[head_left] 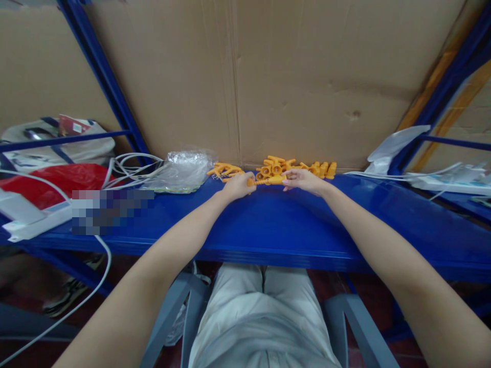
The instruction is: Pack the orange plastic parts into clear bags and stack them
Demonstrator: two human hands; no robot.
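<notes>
Both hands are over the far part of a blue table [264, 220]. My left hand [240, 186] is closed around an orange plastic piece, whose rounded end shows by the fingertips. Between the hands lies an orange part with a ribbed left end [273, 180]; the fingers of my right hand [303, 181] pinch its right end. Right behind them is a pile of orange plastic parts [276, 164], with a row of similar pieces [324, 169] to its right. More orange parts [227, 168] and small metal bits lie behind my left hand.
Clear plastic bags [184, 171], white cables [134, 161], a red bag [57, 181] and a white power strip [42, 222] are on the left. A cardboard wall [268, 76] stands behind. Blue posts rise at both sides; a white object [395, 148] leans at the right.
</notes>
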